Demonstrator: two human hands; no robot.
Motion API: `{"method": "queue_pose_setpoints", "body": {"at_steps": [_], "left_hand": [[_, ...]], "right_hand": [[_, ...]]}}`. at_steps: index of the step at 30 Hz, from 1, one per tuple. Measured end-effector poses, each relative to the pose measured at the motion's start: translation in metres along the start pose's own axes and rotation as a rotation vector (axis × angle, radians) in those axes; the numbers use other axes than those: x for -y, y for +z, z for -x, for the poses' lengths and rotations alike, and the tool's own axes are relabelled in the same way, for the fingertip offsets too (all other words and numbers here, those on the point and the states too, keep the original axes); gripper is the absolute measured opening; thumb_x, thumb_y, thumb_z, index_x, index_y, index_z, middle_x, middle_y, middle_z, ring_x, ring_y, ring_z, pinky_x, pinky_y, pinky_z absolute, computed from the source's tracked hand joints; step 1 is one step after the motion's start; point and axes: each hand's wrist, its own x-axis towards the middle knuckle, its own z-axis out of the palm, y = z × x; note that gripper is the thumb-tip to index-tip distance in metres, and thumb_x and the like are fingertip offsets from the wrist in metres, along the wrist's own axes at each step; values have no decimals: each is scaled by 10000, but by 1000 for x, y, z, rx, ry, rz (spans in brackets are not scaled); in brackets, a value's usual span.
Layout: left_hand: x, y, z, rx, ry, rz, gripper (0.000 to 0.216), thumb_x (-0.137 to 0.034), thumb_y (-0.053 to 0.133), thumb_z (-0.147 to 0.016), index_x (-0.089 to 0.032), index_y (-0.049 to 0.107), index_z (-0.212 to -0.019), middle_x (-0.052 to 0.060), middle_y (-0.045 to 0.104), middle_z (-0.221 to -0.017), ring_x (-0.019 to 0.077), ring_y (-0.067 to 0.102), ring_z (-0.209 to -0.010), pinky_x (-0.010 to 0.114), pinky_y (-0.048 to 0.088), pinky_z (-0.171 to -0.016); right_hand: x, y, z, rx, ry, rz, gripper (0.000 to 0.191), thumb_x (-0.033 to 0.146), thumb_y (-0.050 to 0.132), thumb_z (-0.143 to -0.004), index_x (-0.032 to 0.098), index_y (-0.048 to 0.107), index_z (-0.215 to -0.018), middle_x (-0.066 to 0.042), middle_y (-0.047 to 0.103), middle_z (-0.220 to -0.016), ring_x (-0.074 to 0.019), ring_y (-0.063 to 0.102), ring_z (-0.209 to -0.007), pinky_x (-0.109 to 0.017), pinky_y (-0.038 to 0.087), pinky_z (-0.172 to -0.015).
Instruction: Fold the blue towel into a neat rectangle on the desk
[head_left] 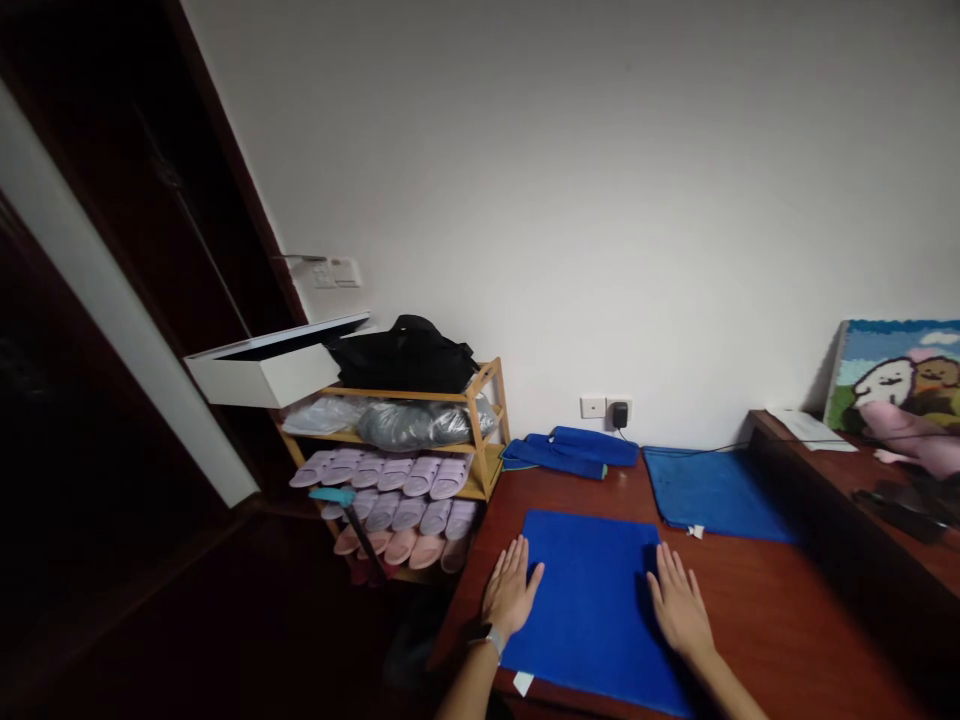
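A blue towel (592, 600) lies flat on the reddish-brown table (787, 630) in front of me. My left hand (511, 592) rests flat on the towel's left edge, fingers stretched out, a watch on the wrist. My right hand (679, 603) lies flat on the towel's right part, fingers spread. Neither hand holds anything. A second blue towel (712, 492) is spread further back on the right. A small pile of folded blue towels (570, 450) sits at the table's far edge by the wall.
A wooden shoe rack (420, 470) with rows of lilac and pink slippers stands left of the table, with a black bag (405, 355) and a white box (270, 365) on top. A charger (619, 413) is plugged into the wall. A raised ledge on the right carries a picture (896, 375) and plush toys.
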Motion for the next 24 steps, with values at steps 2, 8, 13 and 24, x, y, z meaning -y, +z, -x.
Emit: {"method": "queue_pose_setpoints", "body": {"at_steps": [2,8,13,24], "left_hand": [[1,2,-2,-1,-2,7,755,-623,157,-1038,-150,229,-1621,89,265,-1673,235,244,-1546,454,236,-1272],[2,-3,-8,11,-4,-24,757,-627,179,-1035,-143,254,-1613,112,292,-1658,251,273,-1534,486,243,-1263],[-51,-11,-9,-99,93,-12,693,-567,183,-1061,-175,168,-1632,86,263,-1673,239,239,-1546,472,231,-1272],[-139,23,27,93,382,86,633,-521,165,-1075,-232,87,-1632,31,229,-1687,211,216,-1554,443,229,-1282]], "right_hand": [[-4,5,26,28,6,-16,731,513,111,-993,155,177,-1627,-12,171,-1696,-222,124,-1570,-454,136,-1274],[6,-8,61,100,6,-16,721,520,128,-998,161,195,-1620,3,167,-1690,-224,120,-1569,-449,88,-1286],[10,-18,59,95,10,-46,706,508,138,-1006,162,195,-1619,8,150,-1688,-224,114,-1570,-447,84,-1286],[5,-8,61,87,-32,17,718,501,147,-1004,117,193,-1609,-28,166,-1685,-244,130,-1568,-470,102,-1279]]}}
